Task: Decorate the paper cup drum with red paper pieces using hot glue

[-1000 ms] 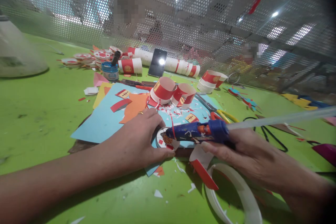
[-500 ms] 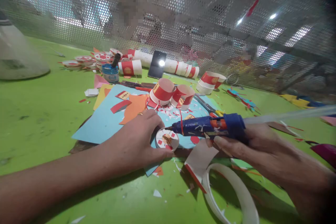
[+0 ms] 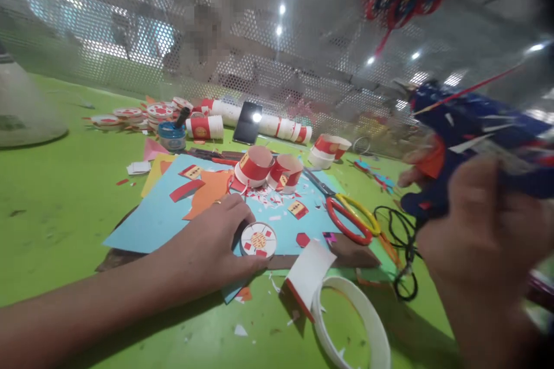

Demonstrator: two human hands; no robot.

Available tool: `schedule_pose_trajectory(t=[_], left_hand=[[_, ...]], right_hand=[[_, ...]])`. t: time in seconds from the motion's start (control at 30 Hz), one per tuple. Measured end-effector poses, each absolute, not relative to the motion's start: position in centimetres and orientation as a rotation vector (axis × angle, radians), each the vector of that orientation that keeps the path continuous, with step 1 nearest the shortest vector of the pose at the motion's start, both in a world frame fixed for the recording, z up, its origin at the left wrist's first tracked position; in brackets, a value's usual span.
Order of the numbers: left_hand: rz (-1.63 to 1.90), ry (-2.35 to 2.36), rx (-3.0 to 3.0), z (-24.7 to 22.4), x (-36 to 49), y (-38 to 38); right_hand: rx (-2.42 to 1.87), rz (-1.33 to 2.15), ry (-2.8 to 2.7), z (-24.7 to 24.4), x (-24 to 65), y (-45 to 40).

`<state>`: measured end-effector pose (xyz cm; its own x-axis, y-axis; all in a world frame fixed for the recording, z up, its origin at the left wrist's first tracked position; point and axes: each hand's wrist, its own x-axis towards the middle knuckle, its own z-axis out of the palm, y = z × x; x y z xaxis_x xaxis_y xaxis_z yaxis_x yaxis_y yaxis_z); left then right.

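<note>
My left hand [image 3: 216,236] rests on the work sheets, its thumb and fingers closed around the side of a small round white paper disc [image 3: 258,240]. Red squares and an orange pattern decorate the disc's top. Raised at the right, my right hand [image 3: 480,236] grips a dark blue glue gun [image 3: 454,144], partly blurred, with scraps stuck to it. Beneath the left hand lies light blue paper [image 3: 160,213] with an orange piece [image 3: 212,187] on it. Two cut red-and-white paper cups [image 3: 255,166] stand just beyond the disc.
Scissors [image 3: 348,219] with red and yellow handles lie right of the disc. Nearer are a white ring [image 3: 376,323] and a curled paper strip [image 3: 309,271]. Behind stand a blue jar [image 3: 172,137], a phone [image 3: 247,122] and stacked cups [image 3: 277,125]. A perforated screen [image 3: 259,69] borders the green table.
My right hand has lifted the glue gun away from the disc, up and to the right, uncovering the scissors. The left hand keeps its hold on the disc; the view has shifted slightly.
</note>
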<state>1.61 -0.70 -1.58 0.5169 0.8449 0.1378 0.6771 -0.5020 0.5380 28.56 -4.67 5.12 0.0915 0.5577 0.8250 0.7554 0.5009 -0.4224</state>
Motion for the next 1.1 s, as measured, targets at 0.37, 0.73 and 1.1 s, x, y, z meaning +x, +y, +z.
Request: schedule_pose_trajectory(t=[0.37,0.73,1.1], left_hand=[[0.626,1.305,2.353,-2.1,1.3,-0.3],[0.542,1.297,2.350,-1.4,0.8,-1.1],[0.516,1.147,2.380,-1.1,0.2,-0.9]], right_hand=[[-1.884,-0.382,-1.888,0.9,32.8,2.8],[-1.972,-0.146,-2.073,0.4,33.7,3.3],[-1.632,-0.326,-1.755,3.0,31.9,0.7]])
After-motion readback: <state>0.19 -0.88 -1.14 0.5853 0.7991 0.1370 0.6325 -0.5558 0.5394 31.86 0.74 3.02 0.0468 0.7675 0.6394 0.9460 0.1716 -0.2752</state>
